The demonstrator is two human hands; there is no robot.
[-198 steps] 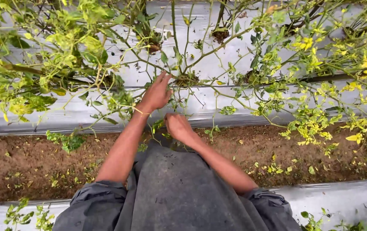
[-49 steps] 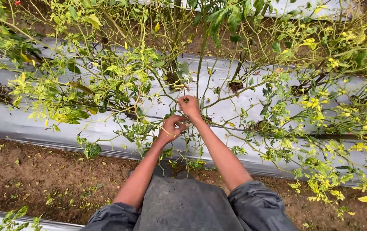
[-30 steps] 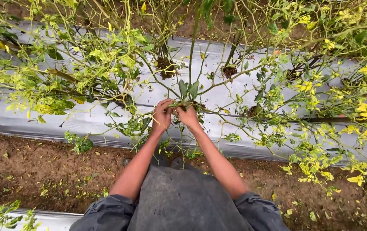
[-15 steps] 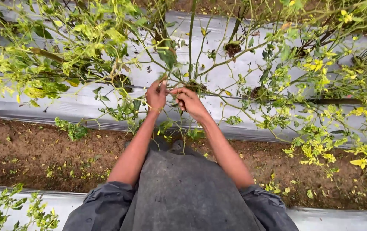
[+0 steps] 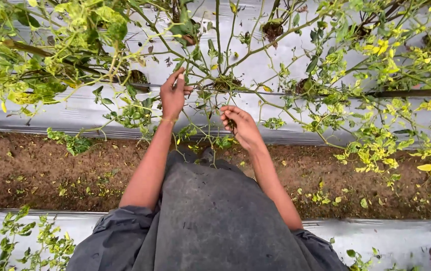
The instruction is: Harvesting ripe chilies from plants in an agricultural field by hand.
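My left hand [image 5: 173, 95] reaches up into a thin-stemmed plant [image 5: 215, 60] with small green and yellowing leaves, and its thumb and fingers close on a slender green stem [image 5: 189, 83]. My right hand [image 5: 240, 125] is lower and to the right, just off the hanging twigs, with its fingers loosely curled toward the palm. Something small and dark shows inside the curl, too small to tell what. Both forearms are bare, and a grey cloth [image 5: 210, 221] covers my lap below them.
The plants grow through holes in a silver plastic sheet [image 5: 275, 65] over a raised bed. A furrow of brown soil [image 5: 50, 170] strewn with fallen leaves runs in front. A second silver sheet [image 5: 401, 241] lies nearest me. Leafy yellow-green branches [image 5: 386, 145] sprawl left and right.
Half a second ago both hands were together on the stems. The right hand has now dropped down and right, away from the plant. The left hand stays up on a stem.
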